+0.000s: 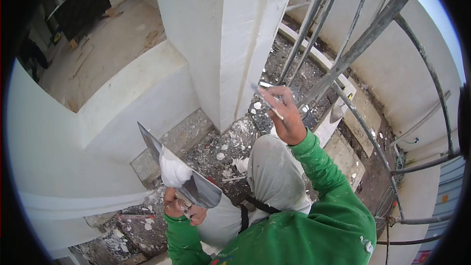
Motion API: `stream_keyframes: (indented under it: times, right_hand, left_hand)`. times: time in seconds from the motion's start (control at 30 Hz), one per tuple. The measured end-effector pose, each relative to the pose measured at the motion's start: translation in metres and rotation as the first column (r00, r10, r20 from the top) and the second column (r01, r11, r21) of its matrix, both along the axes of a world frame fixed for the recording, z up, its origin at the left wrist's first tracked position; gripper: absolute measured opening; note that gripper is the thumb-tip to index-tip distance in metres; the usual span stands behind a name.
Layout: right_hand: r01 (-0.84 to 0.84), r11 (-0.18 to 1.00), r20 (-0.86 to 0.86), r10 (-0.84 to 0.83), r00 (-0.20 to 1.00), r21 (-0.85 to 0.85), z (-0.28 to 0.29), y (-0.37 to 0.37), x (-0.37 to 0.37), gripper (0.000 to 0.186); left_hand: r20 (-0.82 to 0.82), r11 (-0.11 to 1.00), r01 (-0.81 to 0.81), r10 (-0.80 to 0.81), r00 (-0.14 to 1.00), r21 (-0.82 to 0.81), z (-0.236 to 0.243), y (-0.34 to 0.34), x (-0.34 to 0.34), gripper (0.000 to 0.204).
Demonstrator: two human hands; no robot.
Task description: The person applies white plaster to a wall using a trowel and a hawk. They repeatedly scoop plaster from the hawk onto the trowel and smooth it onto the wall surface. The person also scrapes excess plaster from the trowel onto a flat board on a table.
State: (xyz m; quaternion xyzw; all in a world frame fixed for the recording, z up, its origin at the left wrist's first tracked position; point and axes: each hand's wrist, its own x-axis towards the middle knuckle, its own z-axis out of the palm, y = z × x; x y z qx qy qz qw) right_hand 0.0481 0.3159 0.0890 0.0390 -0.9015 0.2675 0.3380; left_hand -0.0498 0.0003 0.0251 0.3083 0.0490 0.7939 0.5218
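Observation:
My left hand (183, 208) grips a steel plastering trowel (207, 191) from beneath, its blade tilted in front of my knee. A lump of white plaster (174, 171) lies on that blade. Higher up, my right hand (287, 120) pinches a slim tool like a small putty knife (271, 103) between thumb and fingers. Its thin tip is blurred and points toward the white column (245, 44). Whether the tip touches the column's corner, I cannot tell.
Metal scaffold tubes (373, 34) rise close on my right. Rubble and white plaster scraps (240, 164) litter the ground below. A low white wall (132, 83) with an opening stands at left. Beside the scaffold lies a pale plank (326, 130).

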Motion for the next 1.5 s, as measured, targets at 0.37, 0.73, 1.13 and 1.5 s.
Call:
stream_keyframes:
  times: [0.37,0.73,1.13,1.5]
  right_hand:
    - [0.565,0.71,-0.268,-0.498,0.825,0.42,-0.005,0.082,-0.051,0.07]
    - [0.547,0.78,-0.339,-0.448,0.827,0.303,0.0,0.079,-0.034,0.063]
    - [0.52,0.751,-0.214,-0.475,0.853,0.407,0.012,0.081,-0.047,0.064]
    - [0.445,0.804,-0.191,-0.403,0.895,0.393,0.051,0.09,-0.024,0.046]
  left_hand:
    - [-0.143,0.868,-0.431,0.407,0.902,-0.246,-0.016,0.019,0.007,0.029]
    - [-0.099,0.843,-0.483,0.474,0.875,-0.236,-0.012,0.021,0.007,0.035]
    - [-0.123,0.8,-0.526,0.514,0.849,-0.288,-0.008,0.023,0.01,0.034]
    - [-0.128,0.822,-0.508,0.492,0.861,-0.256,-0.011,0.034,0.008,0.032]
